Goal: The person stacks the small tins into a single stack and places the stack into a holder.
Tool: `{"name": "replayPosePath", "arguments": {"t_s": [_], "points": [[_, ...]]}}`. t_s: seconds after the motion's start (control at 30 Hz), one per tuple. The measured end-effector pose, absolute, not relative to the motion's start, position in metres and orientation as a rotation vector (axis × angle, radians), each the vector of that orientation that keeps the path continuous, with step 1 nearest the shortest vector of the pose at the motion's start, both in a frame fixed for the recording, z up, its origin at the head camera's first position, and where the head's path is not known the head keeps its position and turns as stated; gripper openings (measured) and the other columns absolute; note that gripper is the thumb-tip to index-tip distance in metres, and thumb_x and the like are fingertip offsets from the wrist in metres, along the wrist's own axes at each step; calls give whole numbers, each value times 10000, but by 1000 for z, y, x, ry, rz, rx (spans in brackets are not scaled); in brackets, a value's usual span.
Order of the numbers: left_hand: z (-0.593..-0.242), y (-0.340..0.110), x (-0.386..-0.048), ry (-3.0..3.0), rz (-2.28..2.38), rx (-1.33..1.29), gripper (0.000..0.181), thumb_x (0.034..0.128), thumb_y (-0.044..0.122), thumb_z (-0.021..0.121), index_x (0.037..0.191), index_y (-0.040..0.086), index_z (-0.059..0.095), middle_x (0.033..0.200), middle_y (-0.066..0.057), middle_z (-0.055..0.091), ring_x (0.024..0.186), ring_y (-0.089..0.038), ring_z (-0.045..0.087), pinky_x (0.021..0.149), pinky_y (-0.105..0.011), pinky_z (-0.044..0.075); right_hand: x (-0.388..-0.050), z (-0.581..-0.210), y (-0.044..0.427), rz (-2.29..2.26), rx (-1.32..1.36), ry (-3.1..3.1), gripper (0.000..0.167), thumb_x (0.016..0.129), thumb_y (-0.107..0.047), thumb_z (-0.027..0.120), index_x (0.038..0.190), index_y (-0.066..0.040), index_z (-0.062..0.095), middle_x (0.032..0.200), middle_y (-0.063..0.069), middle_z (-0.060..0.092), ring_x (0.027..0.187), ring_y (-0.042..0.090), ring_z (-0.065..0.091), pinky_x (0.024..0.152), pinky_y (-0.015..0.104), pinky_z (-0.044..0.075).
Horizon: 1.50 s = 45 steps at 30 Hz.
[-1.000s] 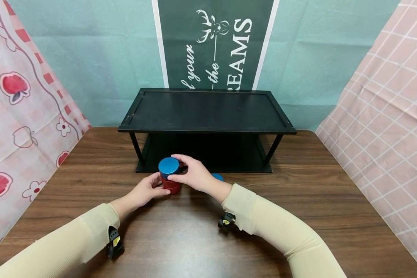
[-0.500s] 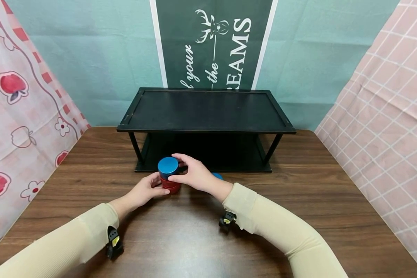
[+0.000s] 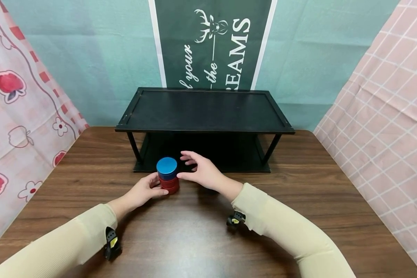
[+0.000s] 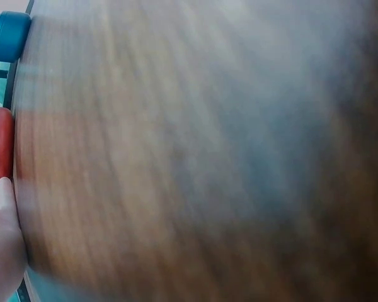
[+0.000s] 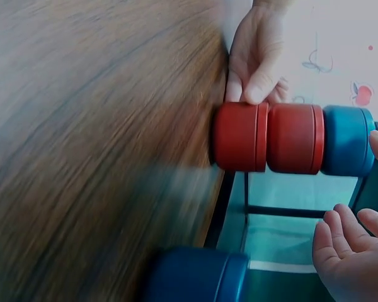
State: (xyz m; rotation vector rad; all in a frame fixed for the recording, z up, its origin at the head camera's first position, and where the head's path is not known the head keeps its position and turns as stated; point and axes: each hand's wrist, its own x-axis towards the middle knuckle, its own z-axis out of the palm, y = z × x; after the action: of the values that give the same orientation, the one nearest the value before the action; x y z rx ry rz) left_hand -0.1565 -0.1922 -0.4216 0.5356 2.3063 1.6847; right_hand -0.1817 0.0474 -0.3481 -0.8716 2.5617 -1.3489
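Observation:
Two red lidded round tins (image 5: 239,137) stand stacked, with a blue tin (image 3: 167,168) on top. My left hand (image 3: 142,192) grips the lowest red tin from the left, thumb in front and fingers behind. My right hand (image 3: 203,172) has come off the blue tin, fingers spread and nothing held; its thumb tip is right at the blue tin's side, and whether it touches I cannot tell. Another blue tin (image 5: 195,277) stands apart on the table, also in the left wrist view; in the head view my right hand and wrist hide it.
A black two-level rack (image 3: 208,112) stands behind the stack, close to it. The brown wooden table (image 3: 180,239) stretches in front of both hands. Patterned cloths (image 3: 385,96) hang along the sides and back.
My right hand has let go of the upper blue tin and drawn a little to the right, its fingers opening. My left hand stays at the stack.

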Motion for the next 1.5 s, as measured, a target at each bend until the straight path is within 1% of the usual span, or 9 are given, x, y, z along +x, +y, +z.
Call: {"name": "replayPosePath", "arguments": {"t_s": [0.2,0.43,0.57,0.73,0.87,1.07,1.23,1.33,1.5], "points": [[-423,-192,-155,2315,1688,529,602,845,84,683,1331,-104,383,1284,-267,499,1224,-380,438,1019,-510,326,-180,-348,63,-1387,-855,2559,618,831,-211,720,1358,-66,433,1270,78,555,1108,219,536,891,427,471],[-422,-191,-156,2293,1705,525,600,840,55,679,1333,-108,378,1293,-272,489,1236,-380,420,1025,-506,313,-180,-348,83,-1370,-807,2591,612,836,-228,714,1359,-77,435,1274,62,554,1106,191,532,897,423,469],[-422,-191,-157,2290,1711,540,595,839,48,677,1329,-112,379,1290,-275,490,1234,-381,421,1024,-505,313,-180,-351,96,-1375,-802,2599,617,840,-230,709,1364,-65,428,1280,81,548,1117,218,528,898,439,465],[-420,-190,-158,2284,1718,539,603,839,46,678,1334,-115,372,1296,-276,483,1240,-380,414,1029,-503,307,-179,-359,114,-1361,-773,2626,621,848,-233,700,1370,-48,418,1290,102,537,1137,246,514,892,431,463],[-421,-191,-158,2300,1699,542,612,846,69,678,1341,-110,365,1304,-272,480,1243,-381,414,1028,-502,314,-176,-368,126,-1341,-726,2620,634,851,-229,696,1375,-24,403,1304,116,518,1154,265,496,906,437,453],[-423,-192,-155,2319,1673,540,623,848,90,683,1344,-108,362,1305,-268,481,1243,-383,417,1018,-492,333,-169,-380,136,-1297,-664,2549,677,854,-228,694,1389,19,359,1336,155,482,1182,286,482,931,417,444],[-424,-192,-155,2311,1684,540,621,850,93,681,1346,-103,363,1308,-263,480,1247,-376,414,1019,-481,336,-165,-389,138,-1250,-653,2517,712,842,-233,706,1392,34,341,1336,194,464,1185,313,477,908,411,459],[-424,-192,-155,2307,1685,544,620,853,89,677,1348,-104,358,1311,-269,474,1250,-382,408,1019,-483,332,-165,-393,137,-1190,-662,2531,731,823,-231,725,1391,31,346,1310,208,477,1123,310,511,844,374,488],[-423,-192,-156,2312,1681,533,619,848,82,680,1350,-95,364,1313,-261,478,1248,-376,413,1019,-482,335,-167,-395,135,-1132,-667,2565,715,804,-194,740,1382,10,371,1241,193,520,956,229,548,734,301,486]]}}
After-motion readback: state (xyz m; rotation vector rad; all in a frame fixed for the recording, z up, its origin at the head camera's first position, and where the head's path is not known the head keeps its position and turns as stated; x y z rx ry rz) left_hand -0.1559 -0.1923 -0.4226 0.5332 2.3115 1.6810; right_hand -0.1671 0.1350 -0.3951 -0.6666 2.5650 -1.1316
